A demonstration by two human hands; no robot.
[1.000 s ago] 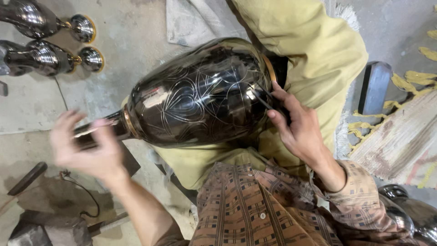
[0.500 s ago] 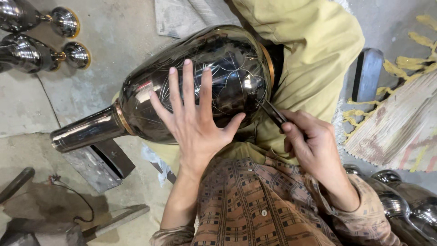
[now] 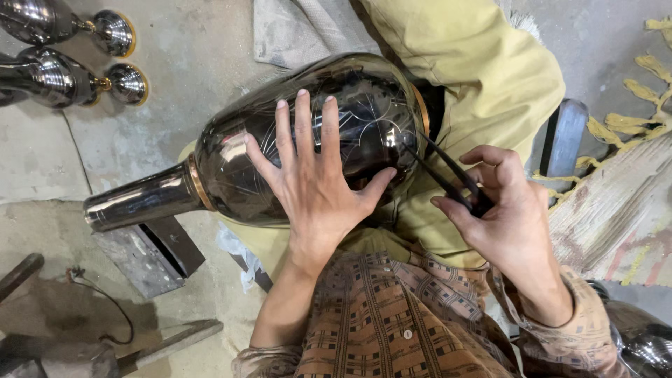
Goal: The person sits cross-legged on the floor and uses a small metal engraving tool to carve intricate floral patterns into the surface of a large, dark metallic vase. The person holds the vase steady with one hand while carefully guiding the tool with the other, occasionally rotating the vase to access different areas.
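Vase: a large dark metal vase [image 3: 231, 168] with scratched line patterns and a gold band lies on its side across the person's lap, neck pointing left over the concrete floor [image 3: 189, 49].
Left hand: the left hand [image 3: 315, 185] lies flat on the vase's belly, fingers spread, grip open.
Right hand: the right hand [image 3: 500, 217] has its grip closed on a thin dark engraving tool [image 3: 441, 171], tip at the vase's surface.
Nearby: two smaller shiny vases [image 3: 63, 59] lie at upper left.
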